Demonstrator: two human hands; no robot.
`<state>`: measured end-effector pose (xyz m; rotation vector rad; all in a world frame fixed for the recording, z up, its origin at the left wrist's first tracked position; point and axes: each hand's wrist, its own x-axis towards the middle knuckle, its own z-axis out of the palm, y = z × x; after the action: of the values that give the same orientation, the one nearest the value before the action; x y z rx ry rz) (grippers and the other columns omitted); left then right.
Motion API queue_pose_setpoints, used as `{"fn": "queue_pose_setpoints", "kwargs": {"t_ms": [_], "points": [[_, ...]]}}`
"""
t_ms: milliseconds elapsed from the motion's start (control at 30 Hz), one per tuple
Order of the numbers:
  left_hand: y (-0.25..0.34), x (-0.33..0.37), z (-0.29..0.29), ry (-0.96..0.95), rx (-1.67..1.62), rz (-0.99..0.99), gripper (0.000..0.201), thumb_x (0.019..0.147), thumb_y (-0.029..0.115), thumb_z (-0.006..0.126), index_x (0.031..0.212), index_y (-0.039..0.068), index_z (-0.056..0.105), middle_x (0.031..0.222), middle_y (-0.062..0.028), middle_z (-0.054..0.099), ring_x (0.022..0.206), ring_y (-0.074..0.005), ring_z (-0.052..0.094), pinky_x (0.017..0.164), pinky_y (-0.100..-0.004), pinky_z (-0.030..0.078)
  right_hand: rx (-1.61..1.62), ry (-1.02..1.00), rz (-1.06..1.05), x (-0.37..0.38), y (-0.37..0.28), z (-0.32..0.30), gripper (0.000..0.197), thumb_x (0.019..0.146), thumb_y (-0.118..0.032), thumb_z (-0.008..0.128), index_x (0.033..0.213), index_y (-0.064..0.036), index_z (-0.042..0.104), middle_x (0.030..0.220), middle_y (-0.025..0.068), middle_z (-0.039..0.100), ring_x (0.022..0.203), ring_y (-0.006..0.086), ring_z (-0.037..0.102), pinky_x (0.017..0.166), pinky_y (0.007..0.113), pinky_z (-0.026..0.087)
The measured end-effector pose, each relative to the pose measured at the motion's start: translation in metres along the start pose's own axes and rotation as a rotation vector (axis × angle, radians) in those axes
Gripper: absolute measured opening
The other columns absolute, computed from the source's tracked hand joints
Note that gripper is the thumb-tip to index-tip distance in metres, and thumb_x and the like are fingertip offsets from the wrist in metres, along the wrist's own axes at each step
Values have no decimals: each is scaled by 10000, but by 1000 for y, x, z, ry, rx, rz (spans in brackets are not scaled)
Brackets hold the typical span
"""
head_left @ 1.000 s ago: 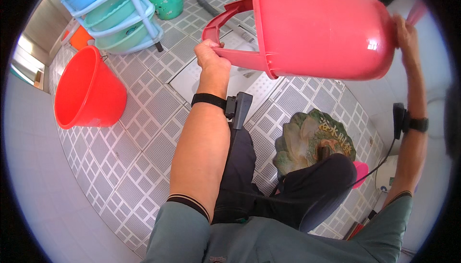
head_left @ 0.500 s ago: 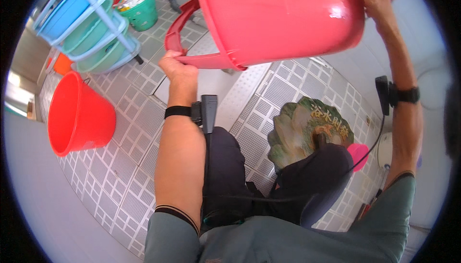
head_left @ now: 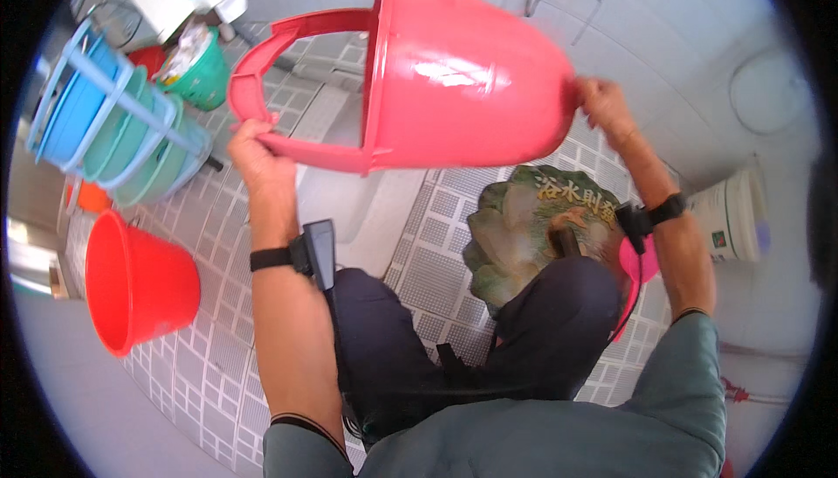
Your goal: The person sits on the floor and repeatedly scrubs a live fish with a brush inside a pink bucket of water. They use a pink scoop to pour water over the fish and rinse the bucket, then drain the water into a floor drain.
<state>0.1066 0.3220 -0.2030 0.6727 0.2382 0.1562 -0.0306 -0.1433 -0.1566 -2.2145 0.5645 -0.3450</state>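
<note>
A large glossy pinkish-red bucket (head_left: pixel 471 76) is held in the air on its side, with its mouth facing left and its base to the right. My left hand (head_left: pixel 262 159) is closed around its broad plastic handle, which stands out beyond the rim. At the other end my right hand (head_left: pixel 604 110) grips the edge of the base, its fingertips partly hidden behind it. Below the bucket lies a white squat toilet (head_left: pixel 384 220) set in the tiled floor. The inside of the bucket is mostly out of sight.
A red bucket (head_left: pixel 157 290) lies tipped at the left. Behind it stands a blue rack (head_left: pixel 96 76) of basins, beside a green bin (head_left: pixel 205 76). A leaf-shaped ornament (head_left: pixel 511 233) is beyond my knees. A white pail (head_left: pixel 729 216) stands by the right wall.
The bucket has come lower and to the left in the picture, both hands still on it. The view has tilted up, showing more of the far wall.
</note>
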Motion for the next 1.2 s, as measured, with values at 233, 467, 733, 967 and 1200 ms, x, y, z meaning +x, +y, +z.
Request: {"fn": "queue_pose_setpoints", "kwargs": {"t_ms": [233,467,733,967,1200], "points": [[33,-23,27,-187,237,224,324,634,-106,534,953,-47,545,858,-183,653,527,-129,504,462,-199,362,322,-296,326,-82,75,92,443,946,-326,466,1150,26,641,996,79,676,648,133,568,472,264,483],[30,-62,65,-203,435,570,375,684,-143,542,1056,-102,515,871,-191,652,497,-86,451,442,-187,355,399,-469,390,-110,115,116,448,951,-263,513,1271,48,562,1043,92,674,665,147,629,485,287,489],[66,-84,75,27,801,924,389,653,-119,588,1041,-92,571,824,-52,603,600,-110,488,528,-223,406,437,-211,458,-158,182,54,341,958,-282,514,1093,3,645,948,68,668,612,118,592,503,282,476],[137,-85,25,150,1062,1027,329,660,-57,591,988,-44,622,825,-29,598,647,-107,503,543,-240,401,411,-109,514,-180,212,10,335,963,-280,490,1068,-5,649,896,48,655,581,112,575,464,267,458],[224,-132,-61,363,1264,963,398,626,-71,606,1022,-65,572,769,20,458,665,-119,426,654,-245,405,351,-159,452,-126,223,36,335,958,-282,486,993,3,657,853,52,653,577,117,583,456,274,461]]}}
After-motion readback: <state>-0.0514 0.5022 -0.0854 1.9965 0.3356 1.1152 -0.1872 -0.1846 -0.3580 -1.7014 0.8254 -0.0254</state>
